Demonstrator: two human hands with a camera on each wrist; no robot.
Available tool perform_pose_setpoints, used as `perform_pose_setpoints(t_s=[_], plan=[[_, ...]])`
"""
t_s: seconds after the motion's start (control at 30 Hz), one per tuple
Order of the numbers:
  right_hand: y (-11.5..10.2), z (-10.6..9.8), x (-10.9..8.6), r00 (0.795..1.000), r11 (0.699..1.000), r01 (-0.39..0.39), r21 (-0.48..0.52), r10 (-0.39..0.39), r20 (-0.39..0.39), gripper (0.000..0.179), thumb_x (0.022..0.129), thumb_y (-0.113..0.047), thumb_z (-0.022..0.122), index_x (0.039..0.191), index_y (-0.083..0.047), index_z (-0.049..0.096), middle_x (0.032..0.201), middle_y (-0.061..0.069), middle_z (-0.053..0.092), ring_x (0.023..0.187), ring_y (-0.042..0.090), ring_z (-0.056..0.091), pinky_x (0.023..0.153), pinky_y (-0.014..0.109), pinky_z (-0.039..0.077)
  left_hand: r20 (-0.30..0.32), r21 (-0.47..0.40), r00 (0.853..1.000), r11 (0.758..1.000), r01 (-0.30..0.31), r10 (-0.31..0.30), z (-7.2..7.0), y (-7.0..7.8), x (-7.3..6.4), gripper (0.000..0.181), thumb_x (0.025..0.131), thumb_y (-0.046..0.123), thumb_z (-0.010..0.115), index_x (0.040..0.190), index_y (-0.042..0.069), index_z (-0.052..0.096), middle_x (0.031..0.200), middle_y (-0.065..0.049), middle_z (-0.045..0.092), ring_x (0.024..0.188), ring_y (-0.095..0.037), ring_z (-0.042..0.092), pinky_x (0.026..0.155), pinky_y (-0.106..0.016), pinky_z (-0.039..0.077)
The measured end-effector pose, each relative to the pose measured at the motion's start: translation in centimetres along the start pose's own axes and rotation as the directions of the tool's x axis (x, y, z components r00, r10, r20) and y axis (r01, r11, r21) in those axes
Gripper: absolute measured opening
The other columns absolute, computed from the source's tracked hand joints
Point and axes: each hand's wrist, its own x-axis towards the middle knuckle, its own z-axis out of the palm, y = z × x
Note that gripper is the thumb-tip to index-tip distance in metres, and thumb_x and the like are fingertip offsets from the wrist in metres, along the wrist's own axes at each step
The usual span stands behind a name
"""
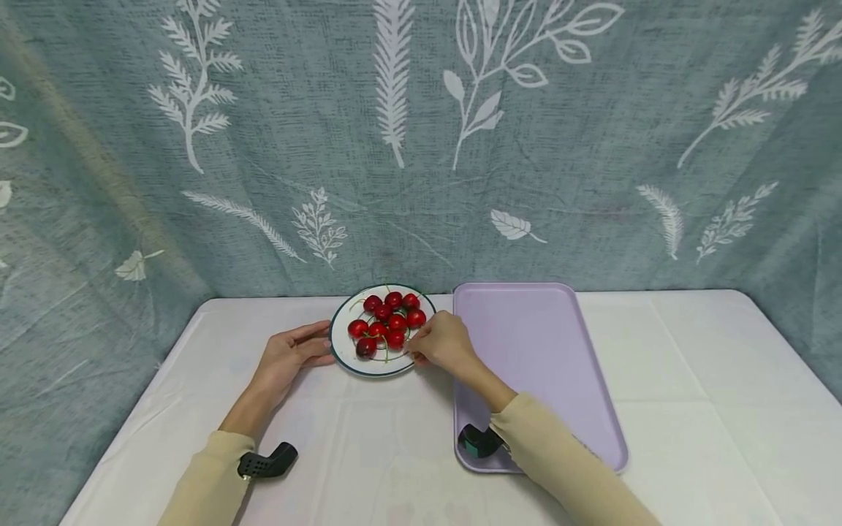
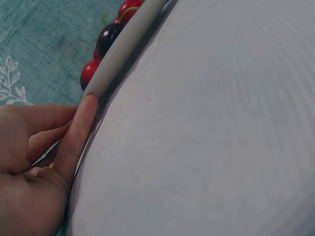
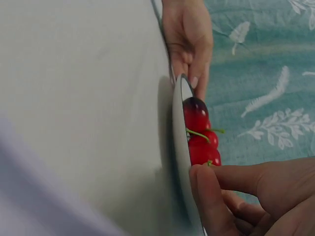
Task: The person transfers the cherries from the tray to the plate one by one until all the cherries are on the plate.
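Observation:
A white plate [image 1: 343, 354] with a dark rim holds several red cherries [image 1: 397, 322], some with green stems. At its left edge, my left hand [image 1: 289, 356] grips the rim, thumb and fingers on either side. The left wrist view shows that thumb [image 2: 81, 130] pressed against the plate's outer side. On the plate's right edge, my right hand [image 1: 447, 343] pinches the rim between thumb and index finger, fingertips reaching close to the nearest cherry. From the right wrist, the plate [image 3: 178, 128] appears edge-on, with a dark shadow beside it on the tabletop.
Just right of the plate lies a flat lavender tray [image 1: 546, 343], with my right forearm crossing over its lower part. A white cloth [image 1: 684, 394] covers the table. Behind it hangs a teal curtain [image 1: 421, 219] with white leaf patterns.

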Motion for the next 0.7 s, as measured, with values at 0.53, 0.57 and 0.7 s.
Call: perform_pose_setpoints(t_s=[0.53, 0.57, 0.7], plan=[[-0.8, 1.6, 0.5, 1.000, 1.000, -0.005, 0.005, 0.005, -0.027, 0.019, 0.081, -0.012, 0.080, 0.066, -0.002, 0.074, 0.051, 0.002, 0.064, 0.045, 0.011, 0.061, 0.044, 0.019, 0.052, 0.015, -0.009, 1.000, 1.000, -0.002, 0.002, 0.1, 0.1, 0.0, 0.052, 0.095, -0.003, 0.056, 0.144, -0.008, 0.040, 0.140, -0.031, 0.046, 0.095, -0.008, 0.068, 0.085, -0.029, 0.061], [-0.8, 1.5, 0.4, 1.000, 1.000, 0.001, 0.010, 0.000, -0.025, 0.019, 0.082, -0.012, 0.080, 0.066, -0.002, 0.074, 0.051, 0.003, 0.064, 0.045, 0.011, 0.061, 0.045, 0.019, 0.053, 0.012, -0.007, 1.000, 1.000, -0.001, 0.001, 0.0, 0.1, 0.0, 0.052, 0.095, -0.003, 0.056, 0.144, -0.008, 0.041, 0.140, -0.031, 0.046, 0.094, -0.008, 0.068, 0.085, -0.029, 0.061], [-0.7, 0.7, 0.3, 1.000, 0.999, 0.017, 0.035, -0.017, -0.003, 0.020, 0.084, -0.015, 0.078, 0.070, -0.001, 0.075, 0.056, 0.004, 0.066, 0.047, 0.012, 0.063, 0.046, 0.021, 0.056, 0.008, -0.007, 1.000, 1.000, 0.008, -0.008, -0.1, 0.1, 0.1, 0.052, 0.095, -0.003, 0.056, 0.144, -0.007, 0.041, 0.140, -0.030, 0.046, 0.094, -0.008, 0.068, 0.085, -0.029, 0.061]])
